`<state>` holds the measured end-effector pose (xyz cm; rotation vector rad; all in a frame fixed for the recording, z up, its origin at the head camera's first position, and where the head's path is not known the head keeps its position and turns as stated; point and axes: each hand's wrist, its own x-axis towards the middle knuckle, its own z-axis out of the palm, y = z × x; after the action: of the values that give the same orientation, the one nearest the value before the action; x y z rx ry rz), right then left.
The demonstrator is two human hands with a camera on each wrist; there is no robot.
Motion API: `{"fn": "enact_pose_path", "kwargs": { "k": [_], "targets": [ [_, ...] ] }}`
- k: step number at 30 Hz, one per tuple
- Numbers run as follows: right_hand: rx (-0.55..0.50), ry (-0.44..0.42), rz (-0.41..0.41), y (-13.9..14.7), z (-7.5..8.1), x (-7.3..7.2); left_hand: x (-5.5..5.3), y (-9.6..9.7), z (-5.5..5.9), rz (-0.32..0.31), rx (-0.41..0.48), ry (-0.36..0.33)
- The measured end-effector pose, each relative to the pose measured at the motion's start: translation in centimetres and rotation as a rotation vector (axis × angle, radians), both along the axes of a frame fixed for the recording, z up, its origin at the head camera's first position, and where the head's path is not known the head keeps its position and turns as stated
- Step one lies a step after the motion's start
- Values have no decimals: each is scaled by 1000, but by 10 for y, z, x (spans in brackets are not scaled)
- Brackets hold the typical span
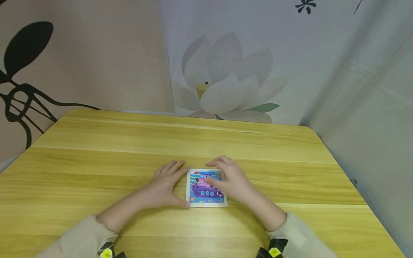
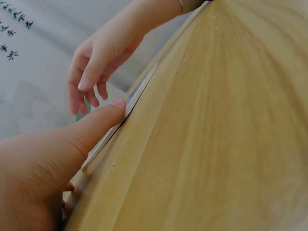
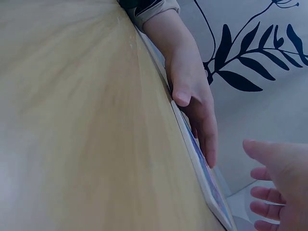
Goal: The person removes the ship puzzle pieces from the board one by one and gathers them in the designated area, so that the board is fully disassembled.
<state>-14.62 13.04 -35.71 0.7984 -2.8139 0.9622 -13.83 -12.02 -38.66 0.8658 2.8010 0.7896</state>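
Note:
A square, thin picture board (image 1: pixel 201 194) with a white border lies flat on the wooden table; its print shows a purple ship on blue. My left hand (image 1: pixel 162 190) rests along the board's left side, thumb and index finger spread, the thumb touching the lower left corner. Over the right part of the board hovers my right hand (image 1: pixel 237 181), its fingers loosely bent and nothing held. In the right wrist view, a gap shows between the right hand (image 3: pixel 284 185) and the board (image 3: pixel 199 163). The right fingers cover part of the print in the head view.
The wooden table (image 1: pixel 106 161) extends around the board on all sides. Behind it hangs a pale curtain (image 1: pixel 129 53) printed with a lotus and dark leaves; another light cloth (image 1: pixel 371 107) runs along the right edge.

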Motion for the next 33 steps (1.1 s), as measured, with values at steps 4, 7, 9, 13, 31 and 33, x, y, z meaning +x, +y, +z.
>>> {"fn": "enact_pose_path", "kwargs": {
  "k": [4, 7, 9, 13, 31, 33],
  "targets": [
    [9, -37, 25, -7, -5, -4, 1, 0, 0, -3, -8, 6],
    [5, -59, 45, -12, -9, -7, 1, 1, 0, -1, -12, 8],
    [-1, -70, 61, -14, -12, -9, 1, 1, 0, -2, -13, 12],
    [-2, -68, 83, -18, -17, -12, 1, 1, 0, -5, -13, 23],
    [57, -59, 35, -31, -24, -21, 0, 1, -3, -9, -7, 41],
    [67, -78, 20, -32, -22, -21, 0, 1, -3, -9, -7, 41]
  ]
}}
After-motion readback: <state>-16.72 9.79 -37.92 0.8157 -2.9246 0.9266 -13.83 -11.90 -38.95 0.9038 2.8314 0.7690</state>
